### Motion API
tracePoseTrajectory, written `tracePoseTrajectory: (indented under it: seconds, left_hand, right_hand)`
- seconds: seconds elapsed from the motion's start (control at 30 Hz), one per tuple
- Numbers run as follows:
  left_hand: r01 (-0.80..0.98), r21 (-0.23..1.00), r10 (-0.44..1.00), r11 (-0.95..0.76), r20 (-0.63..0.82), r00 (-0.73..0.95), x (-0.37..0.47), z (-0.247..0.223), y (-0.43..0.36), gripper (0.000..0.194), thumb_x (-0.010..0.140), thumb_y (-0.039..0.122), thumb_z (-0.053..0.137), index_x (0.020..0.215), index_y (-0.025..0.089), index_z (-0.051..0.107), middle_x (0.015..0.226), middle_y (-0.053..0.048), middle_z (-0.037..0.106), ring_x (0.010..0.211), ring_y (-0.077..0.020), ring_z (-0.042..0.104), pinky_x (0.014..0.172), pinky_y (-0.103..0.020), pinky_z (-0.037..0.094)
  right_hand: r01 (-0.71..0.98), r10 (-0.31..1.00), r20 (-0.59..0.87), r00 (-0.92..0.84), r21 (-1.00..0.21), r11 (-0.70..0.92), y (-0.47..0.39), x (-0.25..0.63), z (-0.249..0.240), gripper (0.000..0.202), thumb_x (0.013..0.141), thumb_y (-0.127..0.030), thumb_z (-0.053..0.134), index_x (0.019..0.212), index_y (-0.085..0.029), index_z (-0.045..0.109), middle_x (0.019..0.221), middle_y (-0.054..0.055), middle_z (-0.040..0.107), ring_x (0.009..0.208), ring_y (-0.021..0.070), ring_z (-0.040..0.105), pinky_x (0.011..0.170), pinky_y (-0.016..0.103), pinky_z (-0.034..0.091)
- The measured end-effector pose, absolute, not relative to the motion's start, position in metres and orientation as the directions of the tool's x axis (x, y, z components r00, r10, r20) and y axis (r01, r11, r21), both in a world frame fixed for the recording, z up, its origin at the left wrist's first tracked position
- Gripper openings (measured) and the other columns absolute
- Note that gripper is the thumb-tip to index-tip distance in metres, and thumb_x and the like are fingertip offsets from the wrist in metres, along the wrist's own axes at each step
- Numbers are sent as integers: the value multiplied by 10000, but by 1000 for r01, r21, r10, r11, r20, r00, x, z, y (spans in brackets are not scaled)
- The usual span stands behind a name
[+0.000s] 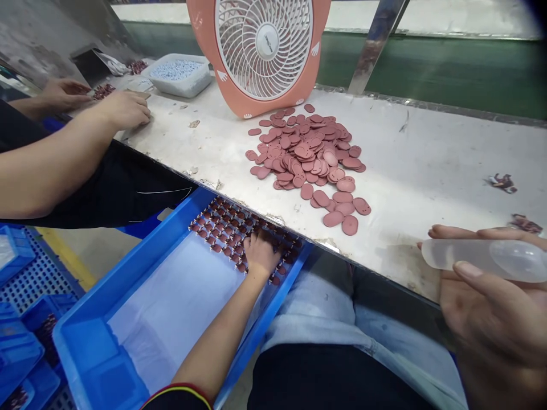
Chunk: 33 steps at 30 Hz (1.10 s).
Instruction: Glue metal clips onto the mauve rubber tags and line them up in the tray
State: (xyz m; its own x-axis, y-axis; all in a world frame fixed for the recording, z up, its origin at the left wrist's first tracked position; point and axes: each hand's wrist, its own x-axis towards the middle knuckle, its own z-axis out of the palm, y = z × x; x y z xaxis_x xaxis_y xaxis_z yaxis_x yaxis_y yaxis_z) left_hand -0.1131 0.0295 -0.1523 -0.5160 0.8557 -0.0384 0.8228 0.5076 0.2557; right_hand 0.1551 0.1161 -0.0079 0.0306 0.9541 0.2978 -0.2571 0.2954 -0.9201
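Observation:
My left hand (pixel 262 253) reaches down into a long blue crate (pixel 149 245), over rows of small dark-red figures (pixel 222 230) on round bases. Its fingers are bent downward, and whatever they pinch is hidden. At the right, my right hand (pixel 491 307) is closed round a translucent plastic bottle (pixel 482 257) lying sideways, its rounded end pointing left. On the bench (pixel 410 188) is a heap of flat reddish-brown oval discs (pixel 305 148), some with small holes. Two small figures, one brown and white (pixel 503 182) and one reddish (pixel 525 223), lie near my right hand.
An orange fan (pixel 209 34) stands behind the disc heap. Left of it is a white tub (pixel 183 85) of pale blue-white bits. A co-worker's hands (pixel 128 108) rest at the bench's left end. Blue crates (pixel 17 336) stand lower left. A metal post (pixel 371 51) rises behind.

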Motion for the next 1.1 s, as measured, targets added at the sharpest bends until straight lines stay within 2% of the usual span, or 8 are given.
tracePoseTrajectory:
  seconds: [0.23, 0.43, 0.53, 0.63, 0.7, 0.8, 0.9, 1.1]
  left_hand:
    - [844, 202, 864, 497, -21, -504, -111, -156, 31, 240, 847, 406, 577, 891, 255, 758, 1113, -108, 658, 1083, -331, 518, 916, -467, 340]
    - [831, 240, 846, 502, 63, -529, -117, -158, 24, 223, 851, 403, 587, 890, 261, 755, 1054, -94, 667, 1007, -302, 541, 884, -449, 353]
    - [787, 277, 782, 551, 157, -603, -131, -153, 11, 235, 879, 388, 568, 919, 241, 747, 1064, -95, 658, 1013, -287, 542, 887, -447, 342]
    - [740, 318, 705, 593, 239, -668, -145, -149, -7, 265, 909, 405, 543, 980, 243, 740, 1092, -86, 650, 1023, -272, 540, 899, -443, 330]
    - [730, 335, 683, 596, 267, -680, -150, -149, -17, 254, 907, 405, 556, 988, 254, 744, 1068, -76, 656, 1008, -261, 545, 909, -437, 325]
    - [742, 345, 696, 574, 272, -665, -151, -153, -26, 205, 881, 396, 603, 946, 278, 757, 1036, -58, 668, 991, -249, 557, 914, -424, 326]
    - [753, 347, 711, 559, 266, -651, -149, -156, -28, 195, 874, 389, 614, 935, 279, 762, 1031, -59, 673, 1006, -251, 556, 919, -420, 329]
    - [773, 319, 761, 548, 193, -620, -145, -154, -20, 200, 876, 399, 603, 922, 291, 764, 1048, -50, 678, 1009, -255, 563, 900, -425, 347]
  right_hand:
    - [-238, 959, 281, 27, -930, 280, 117, 158, -7, 419, 577, -164, 804, 949, -183, 612, 837, 36, 600, 872, 314, 629, 737, 413, 527]
    - [-233, 961, 274, 38, -933, 275, 118, 159, -10, 419, 583, -177, 801, 952, -178, 603, 878, 57, 601, 890, 306, 629, 748, 411, 534]
    - [-220, 962, 272, 35, -936, 273, 118, 160, -10, 436, 578, -184, 788, 968, -187, 594, 895, 71, 611, 902, 327, 620, 811, 493, 521]
    - [-207, 962, 270, 24, -941, 269, 118, 161, -11, 447, 569, -197, 778, 976, -183, 593, 888, 82, 620, 911, 345, 612, 915, 583, 451]
    - [-215, 959, 280, 34, -936, 281, 119, 161, -13, 437, 570, -195, 786, 965, -183, 598, 884, 68, 615, 891, 322, 619, 918, 543, 464]
    - [-234, 960, 276, 43, -932, 278, 119, 161, -14, 451, 562, -188, 811, 967, -182, 612, 886, 48, 599, 863, 297, 629, 833, 461, 520]
    - [-237, 961, 275, 35, -932, 275, 119, 161, -13, 462, 551, -193, 811, 973, -181, 623, 876, 51, 595, 853, 302, 631, 770, 438, 534]
    - [-236, 965, 259, 25, -937, 258, 117, 160, -8, 424, 589, -179, 803, 969, -188, 614, 906, 54, 611, 899, 286, 626, 786, 408, 522]
